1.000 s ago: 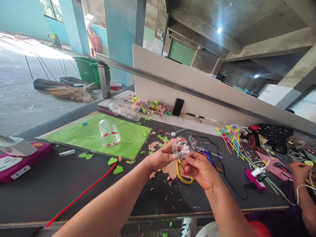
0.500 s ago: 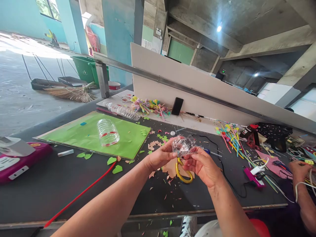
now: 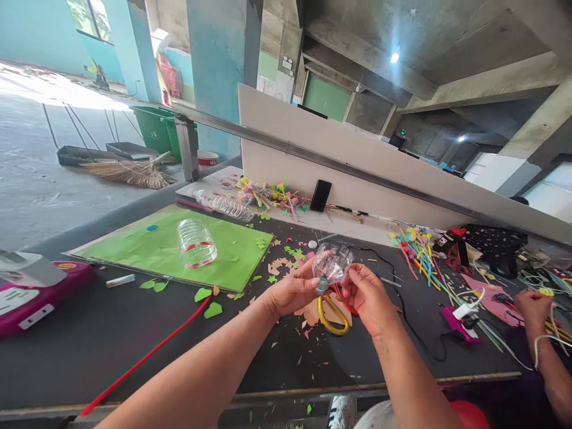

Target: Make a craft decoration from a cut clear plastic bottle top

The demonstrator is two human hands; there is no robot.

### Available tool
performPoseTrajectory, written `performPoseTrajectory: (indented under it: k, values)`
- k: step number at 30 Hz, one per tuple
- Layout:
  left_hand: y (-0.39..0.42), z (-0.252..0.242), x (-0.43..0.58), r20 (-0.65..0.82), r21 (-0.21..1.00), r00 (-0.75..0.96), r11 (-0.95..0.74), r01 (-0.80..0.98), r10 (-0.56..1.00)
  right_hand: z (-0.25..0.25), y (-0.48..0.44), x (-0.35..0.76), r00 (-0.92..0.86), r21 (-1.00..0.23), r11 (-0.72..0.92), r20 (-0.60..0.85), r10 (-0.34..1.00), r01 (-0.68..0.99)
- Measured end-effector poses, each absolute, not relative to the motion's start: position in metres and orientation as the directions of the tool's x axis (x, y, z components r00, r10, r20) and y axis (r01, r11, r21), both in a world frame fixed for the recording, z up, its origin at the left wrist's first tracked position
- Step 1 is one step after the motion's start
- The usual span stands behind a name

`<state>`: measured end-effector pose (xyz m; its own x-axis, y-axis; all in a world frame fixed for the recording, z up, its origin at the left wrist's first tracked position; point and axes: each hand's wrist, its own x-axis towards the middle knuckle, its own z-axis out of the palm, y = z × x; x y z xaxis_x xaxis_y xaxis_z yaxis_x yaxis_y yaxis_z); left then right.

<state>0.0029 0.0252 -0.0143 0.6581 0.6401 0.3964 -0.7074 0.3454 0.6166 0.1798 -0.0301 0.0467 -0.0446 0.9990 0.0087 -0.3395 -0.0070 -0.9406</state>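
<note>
Over the table's middle, my left hand (image 3: 295, 290) is closed on a cut clear plastic bottle top (image 3: 333, 262), its thumb beside the blue-green neck end (image 3: 321, 285), which points toward me. My right hand (image 3: 366, 295) pinches the right edge of that bottle top with thumb and fingers; its fingertips are partly hidden. Just below my hands lies a yellow handle loop (image 3: 333, 317), with a red loop (image 3: 347, 302) partly behind my right fingers. Peach paper scraps (image 3: 308, 313) lie around them. A cut clear bottle section (image 3: 196, 243) with a red band rests on the green sheet (image 3: 236, 238).
A clear ribbed bottle piece (image 3: 227, 207) lies behind the green sheet. A black phone (image 3: 320, 195) leans against the white partition (image 3: 357, 173). Colourful pipe cleaners (image 3: 420, 253) and a magenta power strip (image 3: 459, 325) are on the right, near another person's hand (image 3: 532, 307).
The bottle top has turned in my hands, so its blue-green neck end now shows toward me. My right fingers have shifted along its edge. The red loop has come into sight.
</note>
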Motion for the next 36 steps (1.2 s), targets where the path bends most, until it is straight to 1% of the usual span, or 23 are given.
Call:
performPoseTrajectory:
  k: [5, 6, 8, 11, 14, 17, 20, 22, 23, 25, 26, 28, 30, 32, 34, 36]
  values:
    - [0.026, -0.015, 0.002, 0.388, 0.537, 0.623, 0.383, -0.752, 0.679, 0.048, -0.027, 0.172, 0.064, -0.921, 0.072, 0.052, 0.997, -0.384]
    - [0.027, -0.016, 0.002, 0.387, 0.529, 0.612, 0.378, -0.760, 0.689, 0.046, -0.026, 0.169, 0.054, -0.918, 0.080, 0.064, 0.996, -0.390]
    - [0.028, -0.017, 0.003, 0.383, 0.530, 0.592, 0.357, -0.769, 0.709, 0.042, -0.026, 0.162, -0.021, -0.912, 0.083, 0.100, 0.995, -0.401]
    - [0.030, -0.022, 0.005, 0.371, 0.565, 0.567, 0.306, -0.766, 0.736, 0.033, -0.023, 0.154, -0.165, -0.911, 0.063, 0.142, 0.976, -0.408]
    - [0.032, -0.027, 0.010, 0.357, 0.627, 0.546, 0.239, -0.742, 0.758, 0.025, -0.019, 0.151, -0.208, -0.906, 0.029, 0.128, 0.970, -0.422]
    - [0.036, -0.030, 0.019, 0.365, 0.706, 0.514, 0.129, -0.697, 0.776, 0.019, -0.014, 0.156, -0.232, -0.905, -0.013, 0.095, 0.968, -0.424]
    - [0.042, -0.024, 0.026, 0.370, 0.830, 0.502, -0.035, -0.557, 0.782, 0.015, -0.007, 0.166, -0.215, -0.902, 0.004, 0.107, 0.971, -0.431]
    - [0.047, -0.013, 0.029, 0.371, 0.907, 0.488, -0.194, -0.375, 0.790, 0.013, -0.002, 0.177, -0.172, -0.898, 0.070, 0.159, 0.972, -0.433]
    - [0.049, -0.006, 0.029, 0.378, 0.922, 0.485, -0.276, -0.271, 0.789, 0.012, 0.001, 0.183, -0.145, -0.895, 0.119, 0.198, 0.969, -0.429]
    - [0.055, 0.009, 0.031, 0.409, 0.904, 0.491, -0.414, -0.105, 0.769, 0.009, 0.007, 0.196, -0.088, -0.888, 0.223, 0.280, 0.956, -0.403]
    - [0.059, 0.015, 0.033, 0.425, 0.885, 0.503, -0.461, -0.057, 0.753, 0.007, 0.009, 0.203, -0.064, -0.885, 0.262, 0.308, 0.949, -0.384]
    - [0.067, 0.024, 0.038, 0.450, 0.859, 0.514, -0.512, -0.025, 0.730, 0.004, 0.014, 0.215, -0.030, -0.890, 0.308, 0.337, 0.941, -0.337]
    - [0.075, 0.027, 0.045, 0.453, 0.871, 0.463, -0.489, -0.048, 0.762, 0.000, 0.017, 0.224, -0.009, -0.896, 0.341, 0.358, 0.934, -0.283]
    - [0.082, 0.024, 0.051, 0.427, 0.900, 0.378, -0.426, -0.092, 0.822, -0.004, 0.020, 0.231, 0.010, -0.899, 0.377, 0.385, 0.923, -0.224]
    - [0.085, 0.017, 0.053, 0.373, 0.926, 0.311, -0.328, -0.187, 0.874, -0.008, 0.022, 0.234, 0.035, -0.898, 0.411, 0.411, 0.911, -0.157]
    - [0.083, 0.008, 0.051, 0.299, 0.926, 0.309, -0.196, -0.323, 0.903, -0.012, 0.023, 0.235, 0.055, -0.903, 0.422, 0.419, 0.906, -0.078]
